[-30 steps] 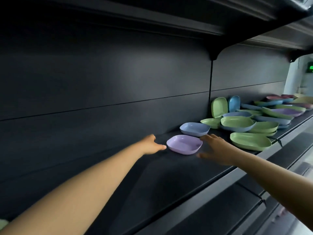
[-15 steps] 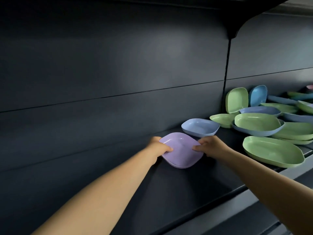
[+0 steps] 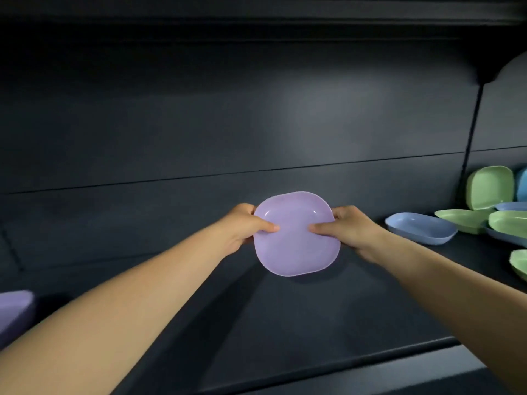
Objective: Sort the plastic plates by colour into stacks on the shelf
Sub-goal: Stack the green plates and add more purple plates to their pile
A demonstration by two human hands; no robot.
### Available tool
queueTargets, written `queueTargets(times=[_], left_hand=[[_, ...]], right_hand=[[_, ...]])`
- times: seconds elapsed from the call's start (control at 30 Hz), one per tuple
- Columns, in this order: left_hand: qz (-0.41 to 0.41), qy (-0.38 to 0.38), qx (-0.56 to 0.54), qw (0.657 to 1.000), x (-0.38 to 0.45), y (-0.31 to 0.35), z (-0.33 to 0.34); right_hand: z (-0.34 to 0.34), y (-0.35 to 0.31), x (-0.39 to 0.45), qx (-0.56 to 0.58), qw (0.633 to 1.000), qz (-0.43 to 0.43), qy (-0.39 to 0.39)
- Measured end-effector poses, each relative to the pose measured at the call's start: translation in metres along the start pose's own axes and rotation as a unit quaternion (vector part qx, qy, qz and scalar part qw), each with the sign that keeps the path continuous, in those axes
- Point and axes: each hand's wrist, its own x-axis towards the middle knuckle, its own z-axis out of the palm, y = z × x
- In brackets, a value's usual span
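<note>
1. Both hands, left hand (image 3: pixel 242 226) and right hand (image 3: pixel 349 228), are pinching a purple plate (image 3: pixel 295 235), tilted above the dark shelf (image 3: pixel 285 323).
2. Likely next: carrying it leftward to the purple stack (image 3: pixel 14 312) at the frame's left edge.

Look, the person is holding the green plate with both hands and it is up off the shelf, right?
Not quite: the plate held in both hands is purple, not green. The head view shows the left hand and the right hand gripping its two sides, thumbs on its face, and it is lifted off the shelf. The green plates sit further right.
</note>
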Motion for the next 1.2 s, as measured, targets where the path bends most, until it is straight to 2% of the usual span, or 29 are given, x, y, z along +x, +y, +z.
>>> queueTargets(times=[0.33, 0.57, 0.77, 1.0, 1.13, 1.2], left_hand=[[0.005, 0.102, 0.031, 0.994, -0.127, -0.068, -0.234], [-0.037, 0.216, 0.014, 0.976, -0.175, -0.145, -0.343], [-0.091, 0.221, 0.043, 0.970, -0.177, -0.203, -0.378], [-0.079, 0.214, 0.140, 0.963, -0.162, -0.234, -0.371], [-0.107, 0.162, 0.037, 0.980, -0.166, -0.249, -0.369], [-0.110, 0.144, 0.039, 0.983, -0.166, -0.249, -0.370]], right_hand=[[0.229, -0.120, -0.029, -0.002, 0.993, -0.073, -0.088], [0.381, -0.152, -0.039, 0.008, 0.992, -0.043, -0.122], [0.457, -0.142, -0.027, -0.039, 0.991, 0.038, -0.125], [0.469, -0.127, -0.027, -0.108, 0.988, 0.034, -0.103], [0.471, -0.119, -0.029, -0.134, 0.984, 0.024, -0.118], [0.470, -0.120, -0.028, -0.149, 0.980, 0.027, -0.130]])
